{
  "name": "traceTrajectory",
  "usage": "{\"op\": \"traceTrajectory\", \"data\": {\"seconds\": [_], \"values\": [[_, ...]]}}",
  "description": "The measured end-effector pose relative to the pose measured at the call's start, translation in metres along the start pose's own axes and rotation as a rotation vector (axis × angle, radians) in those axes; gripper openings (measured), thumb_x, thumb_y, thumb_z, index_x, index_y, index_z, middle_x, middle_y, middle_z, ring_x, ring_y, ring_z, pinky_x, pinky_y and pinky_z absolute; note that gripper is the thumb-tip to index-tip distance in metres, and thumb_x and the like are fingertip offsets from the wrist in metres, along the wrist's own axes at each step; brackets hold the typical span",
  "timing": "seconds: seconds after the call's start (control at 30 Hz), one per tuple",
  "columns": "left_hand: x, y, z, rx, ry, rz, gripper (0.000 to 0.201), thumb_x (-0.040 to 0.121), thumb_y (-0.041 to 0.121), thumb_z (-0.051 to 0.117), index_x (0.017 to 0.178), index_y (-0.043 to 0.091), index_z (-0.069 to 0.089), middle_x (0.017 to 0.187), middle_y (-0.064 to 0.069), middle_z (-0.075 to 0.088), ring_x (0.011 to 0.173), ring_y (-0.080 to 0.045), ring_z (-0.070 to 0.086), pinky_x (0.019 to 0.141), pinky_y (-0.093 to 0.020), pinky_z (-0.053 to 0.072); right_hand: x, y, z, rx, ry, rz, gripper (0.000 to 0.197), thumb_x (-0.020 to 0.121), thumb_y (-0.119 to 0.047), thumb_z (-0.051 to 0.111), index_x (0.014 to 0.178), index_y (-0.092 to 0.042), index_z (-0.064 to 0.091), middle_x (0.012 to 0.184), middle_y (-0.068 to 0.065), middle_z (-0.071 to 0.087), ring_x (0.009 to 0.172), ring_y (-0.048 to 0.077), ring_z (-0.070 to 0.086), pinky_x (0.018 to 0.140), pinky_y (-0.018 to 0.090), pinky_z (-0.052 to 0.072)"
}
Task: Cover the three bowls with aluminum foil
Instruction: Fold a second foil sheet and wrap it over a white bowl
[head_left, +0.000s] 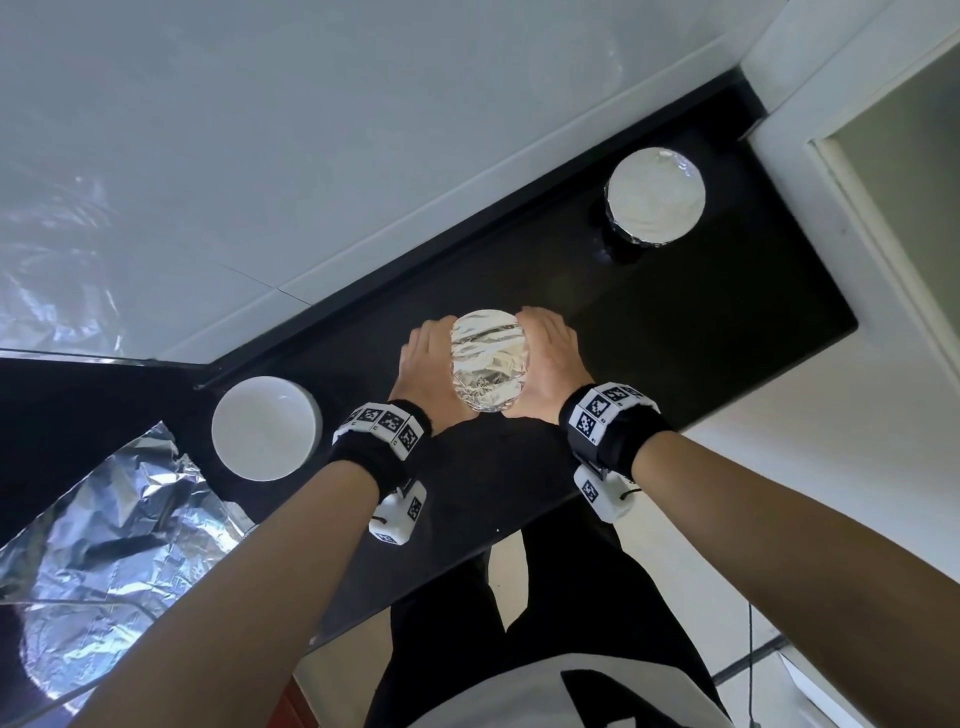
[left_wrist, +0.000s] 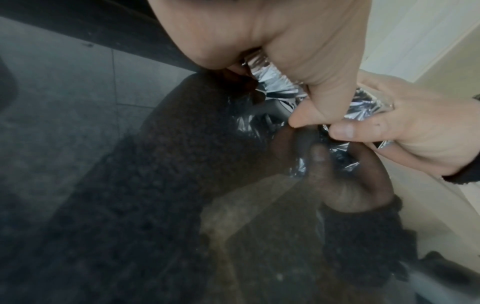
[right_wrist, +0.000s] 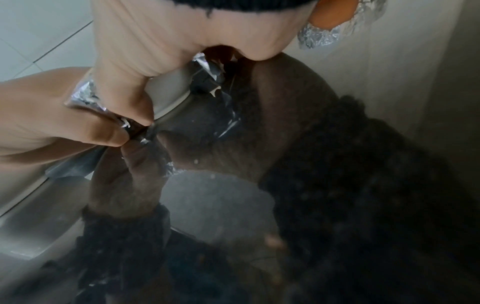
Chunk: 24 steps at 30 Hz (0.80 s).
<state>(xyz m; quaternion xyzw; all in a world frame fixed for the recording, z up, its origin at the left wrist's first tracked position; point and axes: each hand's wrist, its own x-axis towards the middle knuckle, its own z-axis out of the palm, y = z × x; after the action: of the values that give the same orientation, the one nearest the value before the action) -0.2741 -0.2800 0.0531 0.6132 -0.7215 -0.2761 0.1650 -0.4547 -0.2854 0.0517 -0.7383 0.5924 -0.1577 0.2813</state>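
Note:
Three bowls stand on a black counter (head_left: 701, 322). The middle bowl (head_left: 488, 361) wears crinkled aluminum foil over its top. My left hand (head_left: 426, 358) and right hand (head_left: 548, 353) cup it from either side, fingers curled round its wall. In the left wrist view my left hand (left_wrist: 311, 61) presses foil (left_wrist: 272, 82) down the bowl's side, thumb tip against my right hand (left_wrist: 420, 131). In the right wrist view my right hand (right_wrist: 130, 61) meets my left hand (right_wrist: 39, 119) at the foil's edge (right_wrist: 85, 96). A foil-covered bowl (head_left: 655, 196) sits at the far right. An uncovered white bowl (head_left: 265, 427) sits left.
A loose crumpled foil sheet (head_left: 104, 519) lies on the counter at the near left, beside the white bowl. A pale wall (head_left: 363, 130) runs behind the counter, and a white door frame (head_left: 857, 156) closes off the right end. The counter's front edge is close to my body.

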Motion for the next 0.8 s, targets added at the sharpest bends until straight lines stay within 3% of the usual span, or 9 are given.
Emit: {"op": "traceTrajectory", "data": {"seconds": [0.1,0.23,0.4,0.5,0.63,0.73,0.8], "values": [[-0.002,0.002,-0.003,-0.035,0.047,-0.025,0.096,0.056,0.036,0.087,0.134,0.007,0.040,0.121,-0.007,0.046,0.112,-0.024,0.043,0.100,-0.032,0.028,0.003,-0.003,-0.003,0.037,0.041,-0.014,0.104,0.044,-0.047,0.091,0.129,-0.009,0.045,0.134,0.007,0.046,0.127,0.022,0.039,0.102,0.032,0.026],[-0.004,0.005,-0.009,-0.081,0.105,-0.058,0.095,0.055,0.032,0.088,0.133,0.006,0.040,0.121,-0.008,0.046,0.112,-0.025,0.043,0.101,-0.033,0.028,0.009,-0.011,-0.006,0.031,0.052,-0.028,0.097,0.047,-0.043,0.092,0.126,-0.009,0.048,0.133,0.006,0.047,0.125,0.024,0.041,0.099,0.035,0.028],[0.004,0.009,-0.022,-0.173,0.076,-0.107,0.094,0.055,0.028,0.087,0.132,0.012,0.036,0.118,0.009,0.032,0.114,-0.015,0.036,0.105,-0.044,0.038,0.022,-0.022,-0.016,0.067,0.040,0.006,0.089,0.053,-0.035,0.091,0.125,-0.007,0.046,0.130,0.009,0.046,0.120,0.026,0.042,0.096,0.037,0.029],[0.004,0.012,-0.033,-0.325,0.058,-0.148,0.098,0.055,0.022,0.089,0.135,0.014,0.032,0.123,0.007,0.029,0.120,-0.013,0.039,0.102,-0.035,0.044,0.030,-0.032,-0.021,0.058,0.023,0.024,0.063,0.065,-0.019,0.084,0.113,-0.003,0.047,0.119,0.011,0.045,0.103,0.022,0.047,0.092,0.041,0.037],[-0.004,0.026,-0.040,-0.491,0.037,-0.185,0.091,0.058,0.003,0.088,0.130,0.013,0.033,0.128,-0.003,0.036,0.110,-0.008,0.046,0.085,-0.017,0.050,0.029,-0.038,-0.024,0.101,0.018,0.117,0.029,0.079,-0.008,0.064,0.091,-0.013,0.039,0.097,0.002,0.040,0.077,0.023,0.049,0.068,0.037,0.042],[-0.010,0.037,-0.045,-0.573,0.045,-0.186,0.073,0.060,-0.009,0.082,0.097,0.033,0.036,0.101,0.008,0.042,0.086,0.000,0.046,0.080,-0.039,0.054,0.025,-0.044,-0.025,0.104,-0.012,0.160,0.021,0.082,-0.012,0.059,0.089,-0.013,0.039,0.087,0.001,0.046,0.067,0.014,0.045,0.061,0.031,0.037],[-0.013,0.036,-0.046,-0.614,0.022,-0.203,0.074,0.061,-0.015,0.078,0.089,0.037,0.033,0.093,0.014,0.041,0.080,0.001,0.047,0.076,-0.043,0.054,0.020,-0.049,-0.023,0.142,-0.010,0.215,0.018,0.084,-0.016,0.056,0.095,-0.012,0.043,0.086,-0.001,0.052,0.072,0.015,0.049,0.063,0.029,0.038]]}}
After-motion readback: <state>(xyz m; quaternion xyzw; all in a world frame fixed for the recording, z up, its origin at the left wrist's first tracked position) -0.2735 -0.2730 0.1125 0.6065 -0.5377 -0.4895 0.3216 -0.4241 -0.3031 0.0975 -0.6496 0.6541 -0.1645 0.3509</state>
